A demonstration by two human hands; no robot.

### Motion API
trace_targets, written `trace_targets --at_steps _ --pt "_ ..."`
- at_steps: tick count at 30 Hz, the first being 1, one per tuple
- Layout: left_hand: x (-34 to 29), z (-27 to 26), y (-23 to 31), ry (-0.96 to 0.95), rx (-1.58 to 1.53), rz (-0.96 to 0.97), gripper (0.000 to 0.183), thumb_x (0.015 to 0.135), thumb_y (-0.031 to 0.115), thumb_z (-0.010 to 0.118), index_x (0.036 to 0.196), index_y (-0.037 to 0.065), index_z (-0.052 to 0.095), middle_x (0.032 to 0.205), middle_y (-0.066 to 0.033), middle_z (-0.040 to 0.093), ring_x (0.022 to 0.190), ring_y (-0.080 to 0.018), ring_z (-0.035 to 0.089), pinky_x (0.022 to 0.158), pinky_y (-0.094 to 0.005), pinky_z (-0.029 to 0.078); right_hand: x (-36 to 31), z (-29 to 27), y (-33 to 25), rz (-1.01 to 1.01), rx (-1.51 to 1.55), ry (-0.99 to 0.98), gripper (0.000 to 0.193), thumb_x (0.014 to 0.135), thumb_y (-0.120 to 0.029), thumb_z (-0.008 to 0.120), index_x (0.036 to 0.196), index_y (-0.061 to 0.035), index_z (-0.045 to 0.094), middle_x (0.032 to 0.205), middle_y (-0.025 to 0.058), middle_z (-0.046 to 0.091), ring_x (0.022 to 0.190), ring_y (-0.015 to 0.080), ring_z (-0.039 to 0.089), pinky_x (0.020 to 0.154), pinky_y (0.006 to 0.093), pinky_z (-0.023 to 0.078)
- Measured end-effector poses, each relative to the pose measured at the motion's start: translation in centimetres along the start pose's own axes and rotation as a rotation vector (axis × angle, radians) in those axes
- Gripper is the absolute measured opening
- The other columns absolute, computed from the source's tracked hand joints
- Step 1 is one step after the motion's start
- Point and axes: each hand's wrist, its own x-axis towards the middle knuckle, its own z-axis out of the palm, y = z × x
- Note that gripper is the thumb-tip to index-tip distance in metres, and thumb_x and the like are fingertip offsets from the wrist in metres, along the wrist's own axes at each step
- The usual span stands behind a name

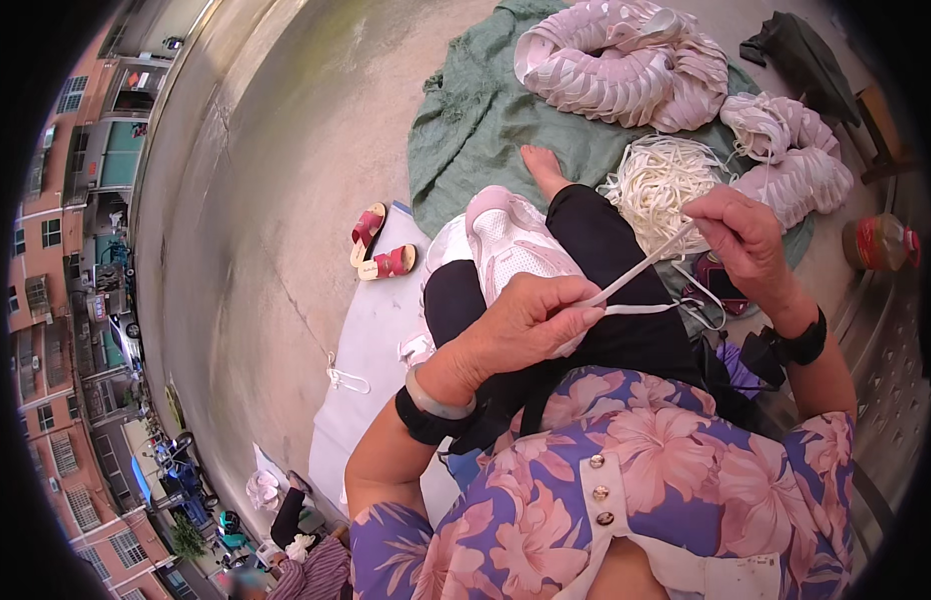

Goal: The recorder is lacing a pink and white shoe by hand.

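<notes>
The person's left hand [536, 325] is closing over the near end of a white-and-pink shoe upper [521, 240], its thumb and forefinger gripping a flat white lace [641, 265]. The right hand [741, 230] is pinching the same lace farther up, so that 1 straight stretch is running between the 2 hands. Below it, a looser white length is trailing from the left hand across the dark trousers [611, 230]. The shoe upper is lying on the person's lap, its toe pointing away.

Beyond the right hand, a tangled heap of cream laces [661, 185] is resting on a green cloth [466, 150]. A coiled stack of pink-and-white uppers [686, 75] is sitting at the far edge, and a smaller stack [801, 185] is lying beside the heap. To the left, 2 red sandals [391, 262] are standing near the cloth. A bottle [876, 243] with a red cap is standing at the right.
</notes>
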Motion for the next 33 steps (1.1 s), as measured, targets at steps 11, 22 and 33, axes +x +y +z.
trace_targets --at_steps 11,22,33 --pt "-6.8 -2.8 -3.0 0.455 0.265 -0.009 0.007 0.083 0.001 0.06 0.089 -0.003 0.061 0.07 -0.0001 0.057 0.065 -0.0063 0.049 0.057 -0.0206 0.041 -2.5 4.7 12.9 0.306 -0.502 0.005 0.015 0.08 -0.003 0.058 0.095 -0.0016 0.059 0.09 0.0111 0.06 0.08 0.0227 0.059 0.072 0.0307 0.046" --pt "-3.2 -2.9 -3.9 0.707 0.682 0.323 0.012 0.075 -0.001 0.064 0.086 0.002 0.063 0.072 -0.0103 0.063 0.06 -0.0219 0.061 0.055 -0.0273 0.046 5.8 14.0 -0.8 0.119 0.359 -0.359 0.014 0.086 -0.01 0.058 0.096 -0.0008 0.06 0.076 0.0017 0.057 0.071 0.009 0.052 0.064 0.0233 0.043" --pt "-2.8 -3.4 -5.8 0.755 0.753 0.288 0.008 0.074 0.003 0.065 0.082 0.002 0.062 0.069 -0.0105 0.061 0.057 -0.0226 0.059 0.053 -0.0287 0.046 7.0 14.6 -0.7 0.388 0.479 -0.434 0.008 0.082 -0.007 0.059 0.084 0.0013 0.061 0.069 0.0095 0.054 0.066 0.0187 0.048 0.067 0.0268 0.041"
